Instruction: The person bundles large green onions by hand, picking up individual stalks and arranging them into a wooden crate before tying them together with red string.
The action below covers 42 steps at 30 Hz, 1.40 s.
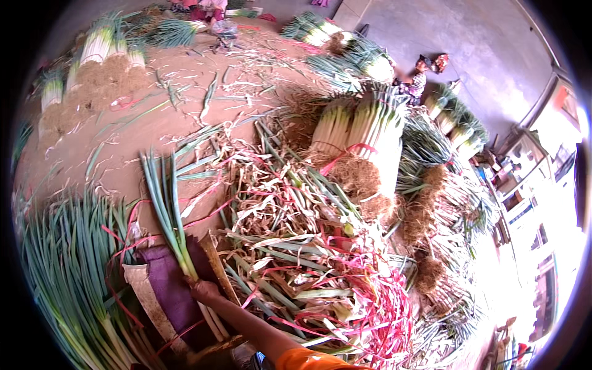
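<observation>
The right hand (205,292) is wrapped around the pale lower stems of a few green onions (179,243), over purple cloth (161,277); gripping low likely keeps the stalks gathered while their leaves spread. The left hand is out of view. Beyond, a pink strap (333,164) circles upright bundles (374,128), presumably holding them together.

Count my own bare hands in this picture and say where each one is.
1: your right hand, low and left of centre, closed around long green-and-white leek stalks beside purple cloth. Your left hand does not show; it may be hidden.
</observation>
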Available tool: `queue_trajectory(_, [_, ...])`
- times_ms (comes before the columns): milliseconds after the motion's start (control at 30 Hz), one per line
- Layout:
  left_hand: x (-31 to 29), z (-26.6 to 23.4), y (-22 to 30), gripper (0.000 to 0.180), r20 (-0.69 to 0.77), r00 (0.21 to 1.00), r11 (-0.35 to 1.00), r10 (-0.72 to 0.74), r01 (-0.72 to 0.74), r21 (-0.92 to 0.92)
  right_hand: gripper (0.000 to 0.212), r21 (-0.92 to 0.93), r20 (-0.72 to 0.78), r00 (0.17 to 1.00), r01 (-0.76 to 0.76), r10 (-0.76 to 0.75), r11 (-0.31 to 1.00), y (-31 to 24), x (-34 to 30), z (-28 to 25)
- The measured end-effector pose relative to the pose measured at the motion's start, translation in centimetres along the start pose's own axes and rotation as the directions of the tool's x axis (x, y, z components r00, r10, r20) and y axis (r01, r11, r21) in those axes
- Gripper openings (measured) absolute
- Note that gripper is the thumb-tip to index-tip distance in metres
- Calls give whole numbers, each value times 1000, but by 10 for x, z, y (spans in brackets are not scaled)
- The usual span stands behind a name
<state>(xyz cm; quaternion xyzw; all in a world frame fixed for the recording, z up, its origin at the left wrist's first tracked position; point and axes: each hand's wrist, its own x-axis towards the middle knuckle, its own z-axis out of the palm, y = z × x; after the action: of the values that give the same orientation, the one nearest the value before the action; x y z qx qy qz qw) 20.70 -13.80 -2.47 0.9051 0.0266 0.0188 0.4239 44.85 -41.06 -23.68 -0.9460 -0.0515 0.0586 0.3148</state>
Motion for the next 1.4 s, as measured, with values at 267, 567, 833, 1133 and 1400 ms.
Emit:
queue_trajectory(267, [-28, 5, -72, 40, 482, 870, 899, 101, -287, 330, 48, -4, 238, 971, -2, 3, 1000, 2, -11, 4])
queue_trajectory(567, [-47, 10, -98, 31, 567, 814, 861, 126, -374, 345, 43, -48, 234, 971, -30, 40, 998, 16, -1, 25])
queue_trajectory(833, [-44, 12, -85, 29, 577, 795, 849, 189, -427, 310, 39, -28, 224, 973, -45, 50, 999, 12, -4, 13])
queue_trajectory(1133, [-55, 18, -115, 31, 430, 797, 811, 423, -545, 212, 38, -52, 202, 978, -50, 59, 997, 23, 1, 35])
queue_trajectory(1400, [-44, 22, -65, 33, 425, 853, 947, -303, 317, 39, 39, -32, 205, 976, -65, 70, 997, 28, -4, 28])
